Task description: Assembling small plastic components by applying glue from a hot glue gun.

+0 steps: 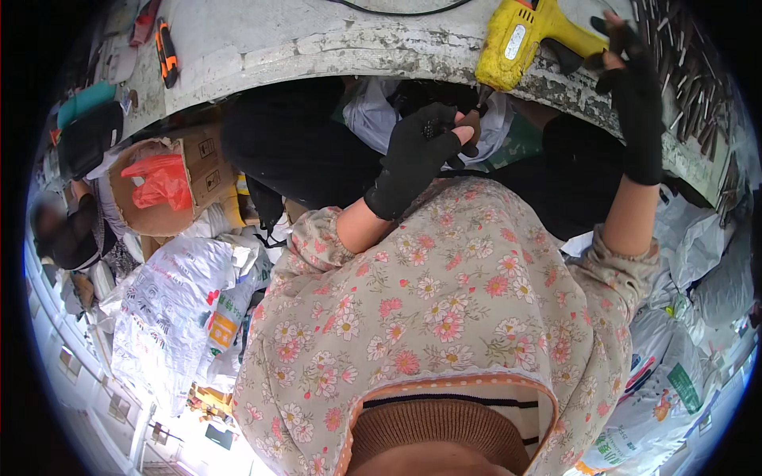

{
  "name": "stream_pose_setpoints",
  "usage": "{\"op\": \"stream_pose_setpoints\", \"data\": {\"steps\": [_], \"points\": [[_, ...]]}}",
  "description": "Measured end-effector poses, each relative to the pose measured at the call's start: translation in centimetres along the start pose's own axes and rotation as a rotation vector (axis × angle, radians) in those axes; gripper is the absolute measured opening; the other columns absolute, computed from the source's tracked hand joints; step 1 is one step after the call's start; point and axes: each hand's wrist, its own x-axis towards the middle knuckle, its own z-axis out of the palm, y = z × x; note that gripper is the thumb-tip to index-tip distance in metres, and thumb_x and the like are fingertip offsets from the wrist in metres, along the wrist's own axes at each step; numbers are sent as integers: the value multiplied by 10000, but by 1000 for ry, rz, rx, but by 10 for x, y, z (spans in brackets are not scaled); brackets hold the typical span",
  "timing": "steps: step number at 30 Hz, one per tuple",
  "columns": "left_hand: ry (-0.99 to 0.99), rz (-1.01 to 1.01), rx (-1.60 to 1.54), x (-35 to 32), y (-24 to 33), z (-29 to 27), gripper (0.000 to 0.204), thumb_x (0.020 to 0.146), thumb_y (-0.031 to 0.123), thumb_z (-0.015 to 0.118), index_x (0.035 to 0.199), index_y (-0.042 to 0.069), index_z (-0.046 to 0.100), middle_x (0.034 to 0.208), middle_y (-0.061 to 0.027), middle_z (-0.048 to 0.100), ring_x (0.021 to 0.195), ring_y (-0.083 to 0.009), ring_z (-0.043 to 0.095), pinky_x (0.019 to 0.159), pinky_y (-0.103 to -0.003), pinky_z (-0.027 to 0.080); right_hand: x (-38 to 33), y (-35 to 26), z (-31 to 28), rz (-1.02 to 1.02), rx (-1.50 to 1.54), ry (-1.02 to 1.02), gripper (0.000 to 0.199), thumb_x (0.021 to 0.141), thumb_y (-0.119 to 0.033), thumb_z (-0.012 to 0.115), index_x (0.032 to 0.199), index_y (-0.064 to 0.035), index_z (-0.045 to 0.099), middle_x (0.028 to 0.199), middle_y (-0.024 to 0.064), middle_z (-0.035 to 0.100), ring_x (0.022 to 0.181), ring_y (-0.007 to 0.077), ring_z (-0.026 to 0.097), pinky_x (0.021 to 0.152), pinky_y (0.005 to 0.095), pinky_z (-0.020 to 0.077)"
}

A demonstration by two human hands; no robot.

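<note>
My left hand [421,155], in a black fingerless glove, is closed in a pinch on a small brown piece [472,127] in front of the table edge. Just above that piece is the metal nozzle of a yellow glue gun [506,47], which lies at the table edge with its handle pointing right. My right hand [633,99], gloved the same way, is raised beside the handle's end. Its fingers are apart and do not wrap round the handle. The underside of the brown piece is hidden by my left fingers.
Many thin dark sticks [689,71] lie on the table's right side. An orange-and-black utility knife [166,54] rests at the left of the worn white table [317,40]. A cardboard box [202,170] holds a red bag. White plastic bags crowd both sides. Another person sits far left.
</note>
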Motion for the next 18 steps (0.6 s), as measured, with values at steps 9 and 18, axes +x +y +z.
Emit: {"op": "stream_pose_setpoints", "data": {"steps": [9, 18], "points": [[1, 6, -17, 4, 9, 8, 216, 872, 109, 589, 1041, -15, 535, 791, -131, 652, 676, -161, 648, 498, -235, 475, -10, -8, 30, -132, -706, -57, 677, 737, -244, 747, 1321, -78, 447, 1248, 143, 538, 1073, 269, 580, 860, 336, 469], [36, 11, -9, 3, 11, 11, 229, 876, 152, 582, 1050, 7, 553, 782, -82, 644, 647, -98, 593, 521, -201, 411, 1, 23, 15, -197, -613, -64, 580, 741, -206, 741, 1269, -112, 521, 1214, 105, 572, 1088, 235, 571, 888, 315, 449]]}}
